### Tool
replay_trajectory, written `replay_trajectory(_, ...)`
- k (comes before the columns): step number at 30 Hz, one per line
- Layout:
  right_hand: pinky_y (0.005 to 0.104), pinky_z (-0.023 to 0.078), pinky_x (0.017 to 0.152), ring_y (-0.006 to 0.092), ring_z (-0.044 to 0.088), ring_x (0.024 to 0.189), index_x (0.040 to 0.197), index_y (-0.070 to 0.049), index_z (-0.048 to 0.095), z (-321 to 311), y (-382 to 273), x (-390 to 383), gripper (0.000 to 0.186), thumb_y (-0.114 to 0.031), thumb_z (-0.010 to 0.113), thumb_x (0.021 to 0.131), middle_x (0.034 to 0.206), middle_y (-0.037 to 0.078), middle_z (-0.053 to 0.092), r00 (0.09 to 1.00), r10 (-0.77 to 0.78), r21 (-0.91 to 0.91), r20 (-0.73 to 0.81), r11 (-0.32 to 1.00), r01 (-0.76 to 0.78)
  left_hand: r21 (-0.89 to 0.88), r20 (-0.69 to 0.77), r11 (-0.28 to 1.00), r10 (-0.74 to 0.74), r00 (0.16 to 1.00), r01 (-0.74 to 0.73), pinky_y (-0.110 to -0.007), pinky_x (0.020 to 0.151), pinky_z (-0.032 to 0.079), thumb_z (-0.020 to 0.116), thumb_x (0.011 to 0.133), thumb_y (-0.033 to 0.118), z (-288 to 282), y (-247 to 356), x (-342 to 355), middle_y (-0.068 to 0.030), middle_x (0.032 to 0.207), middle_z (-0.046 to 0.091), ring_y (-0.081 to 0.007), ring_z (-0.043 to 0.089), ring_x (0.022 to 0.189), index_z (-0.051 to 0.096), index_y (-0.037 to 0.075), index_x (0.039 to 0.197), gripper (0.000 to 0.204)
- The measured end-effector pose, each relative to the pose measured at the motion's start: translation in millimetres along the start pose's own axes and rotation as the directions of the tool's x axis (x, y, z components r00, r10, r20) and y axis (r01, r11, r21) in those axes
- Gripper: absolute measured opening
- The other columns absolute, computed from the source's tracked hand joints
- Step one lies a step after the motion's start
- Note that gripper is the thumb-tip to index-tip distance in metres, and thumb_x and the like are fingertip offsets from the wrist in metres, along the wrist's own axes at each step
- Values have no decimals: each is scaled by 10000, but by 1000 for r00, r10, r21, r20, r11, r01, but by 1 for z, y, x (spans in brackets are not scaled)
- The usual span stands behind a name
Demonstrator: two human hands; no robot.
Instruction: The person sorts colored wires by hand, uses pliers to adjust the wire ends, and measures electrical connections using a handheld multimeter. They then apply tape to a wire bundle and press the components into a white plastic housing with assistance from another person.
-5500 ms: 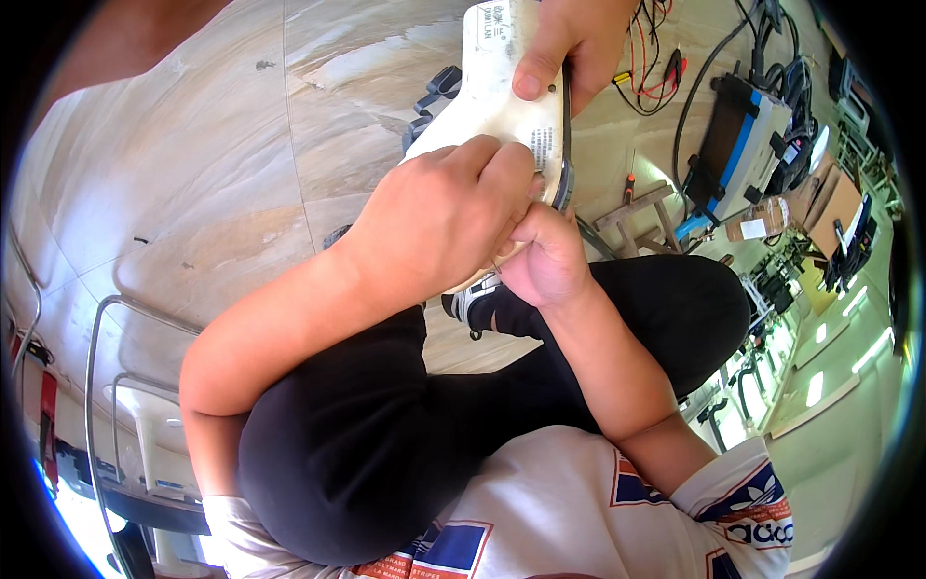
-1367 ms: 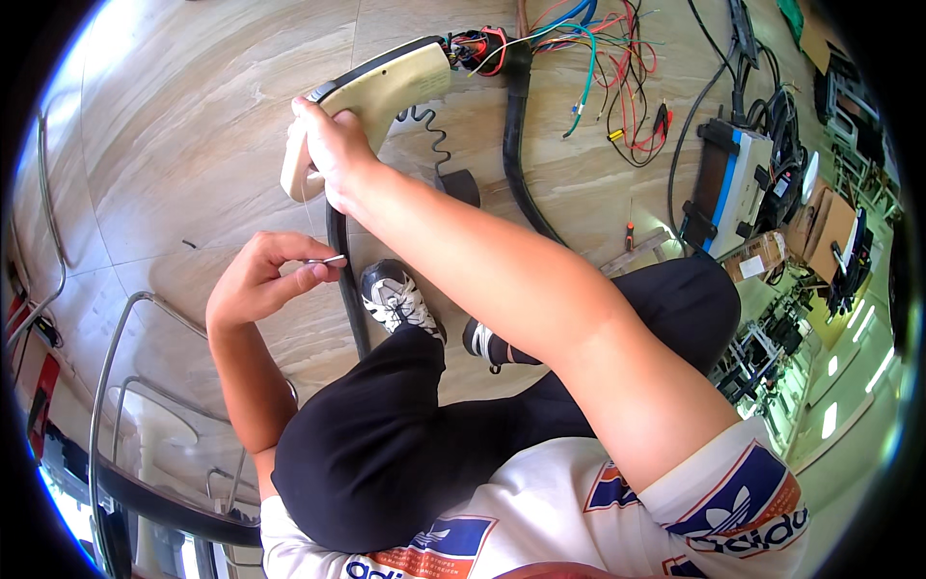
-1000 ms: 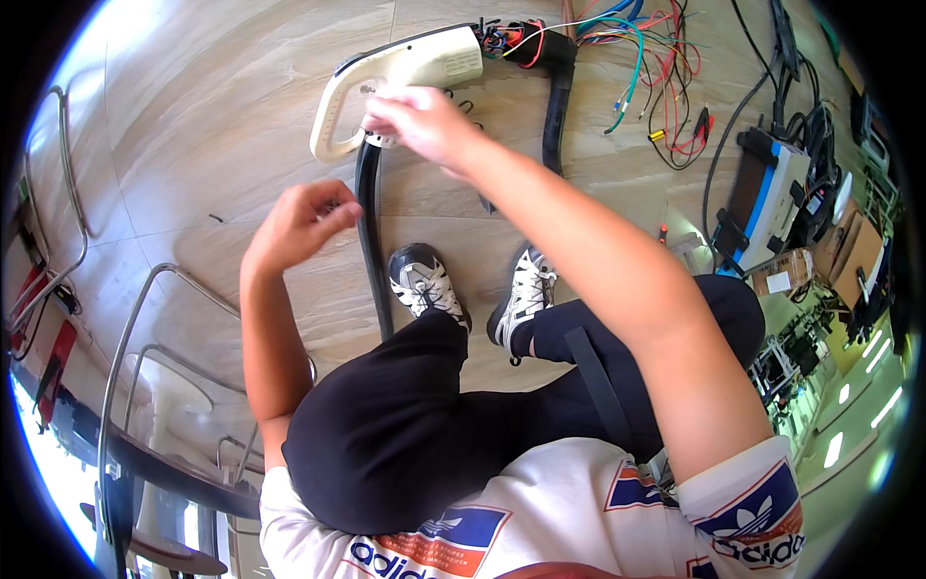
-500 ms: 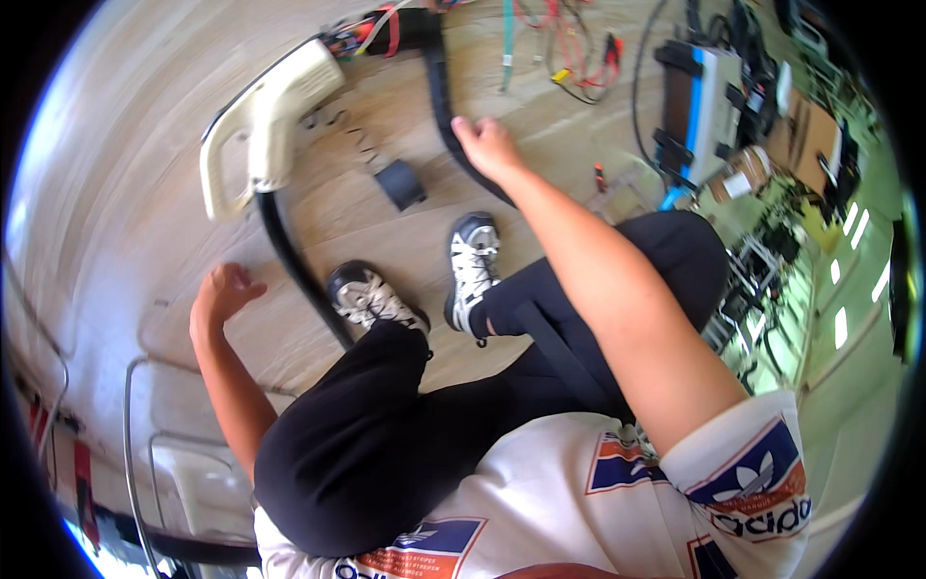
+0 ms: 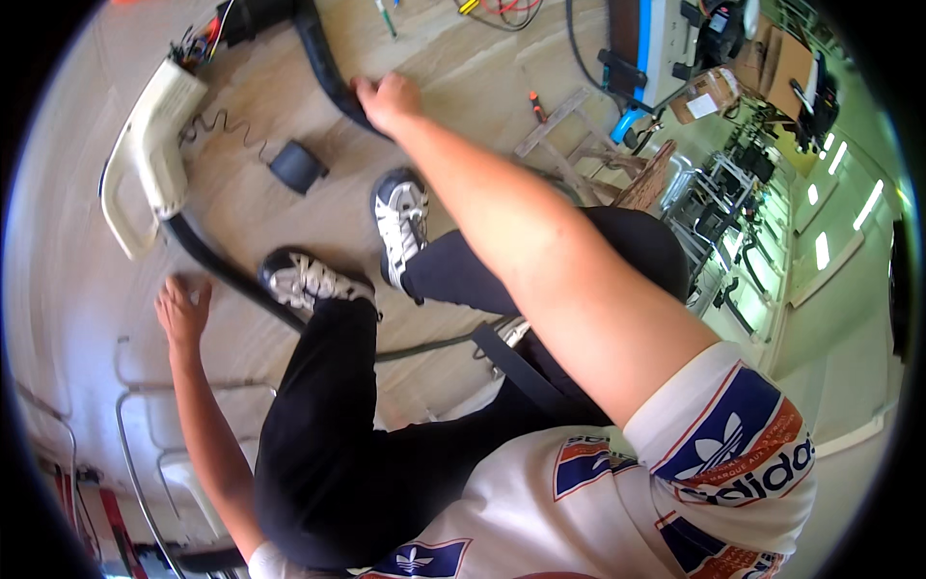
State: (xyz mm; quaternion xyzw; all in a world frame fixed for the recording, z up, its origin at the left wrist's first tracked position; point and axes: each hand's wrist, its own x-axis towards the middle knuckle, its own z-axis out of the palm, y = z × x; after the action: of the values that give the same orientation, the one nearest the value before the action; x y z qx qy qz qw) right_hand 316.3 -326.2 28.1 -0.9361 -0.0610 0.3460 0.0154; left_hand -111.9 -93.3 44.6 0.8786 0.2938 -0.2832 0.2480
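Observation:
My right hand [image 5: 389, 100] is closed around a thick black cable [image 5: 323, 60], which runs down from a dark connector body [image 5: 253, 14] at the top edge. Low beside the cream charging-gun handle [image 5: 159, 145], my left hand [image 5: 183, 309] has its fingers apart and holds nothing. The handle lies on the wood-look floor with thin coloured wires [image 5: 193, 46] sticking out of its upper end. From its lower end another thick black cable [image 5: 231, 275] passes by my left shoe. A small dark block-shaped part [image 5: 298, 166] with a coiled wire lies between the two cables.
A screwdriver with an orange-and-black handle [image 5: 537, 106] and a worn wooden frame [image 5: 579, 145] lie right of my right forearm. Farther right stand a grey-and-blue case [image 5: 661, 53] and a cardboard box [image 5: 704, 95]. Metal chair tubing [image 5: 123, 425] stands at lower left.
The view has turned, so the handle, cables and my feet sit farther left in the picture. My right hand stays on the cable; my left hand remains empty, nearer the handle's lower end.

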Motion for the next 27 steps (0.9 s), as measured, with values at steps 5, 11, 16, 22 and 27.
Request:
replay_trajectory(5, 457, 461, 973, 348, 627, 1058, 1196, 36, 613, -47, -2, -6, 732, -615, 375, 960, 1185, 234, 637, 869, 41, 336, 493, 912, -234, -259, 257, 948, -119, 959, 187, -460, 933, 454, 730, 807, 484, -26, 0, 3, -218, 1183, 625, -406, 558, 1119, 544, 42, 1247, 650)
replay_trajectory(11, 347, 516, 836, 201, 650, 950, 1279, -30, 532, -171, 80, -64, 561, -506, 455, 992, 1075, 137, 671, 864, 66, 300, 500, 922, -244, -668, 119, 704, -219, 968, 241, -367, 885, 490, 642, 918, 368, -67, 51, -73, -206, 1092, 684, -292, 659, 1023, 656, 3, 1115, 415)
replay_trajectory(16, 280, 417, 451, 142, 591, 572, 1022, -78, 599, -300, 168, -179, 280, -349, 544, 979, 767, 84, 671, 870, 233, 220, 434, 910, -353, -717, 312, 554, -290, 905, 424, -350, 785, 515, 630, 925, 316, -91, 97, -211, -147, 900, 717, -229, 678, 853, 674, -16, 1038, 354)
replay_trajectory(22, 275, 525, 624, 158, 664, 765, 1039, -71, 608, -415, 189, -304, 221, -276, 561, 970, 858, 76, 679, 865, 345, 112, 363, 906, -408, -799, 544, 17, -404, 735, 601, -270, 588, 472, 604, 929, 297, -121, 132, -351, -53, 827, 677, -124, 635, 698, 629, 15, 984, 288)
replay_trajectory(27, 258, 502, 646, 119, 638, 718, 985, -27, 616, -459, 118, -315, 162, -181, 576, 956, 778, 42, 667, 993, -52, 224, 101, 974, 29, -783, 598, -131, -424, 680, 608, -259, 563, 465, 591, 938, 262, -120, 154, -395, -61, 828, 678, -129, 637, 670, 625, 15, 968, 251)
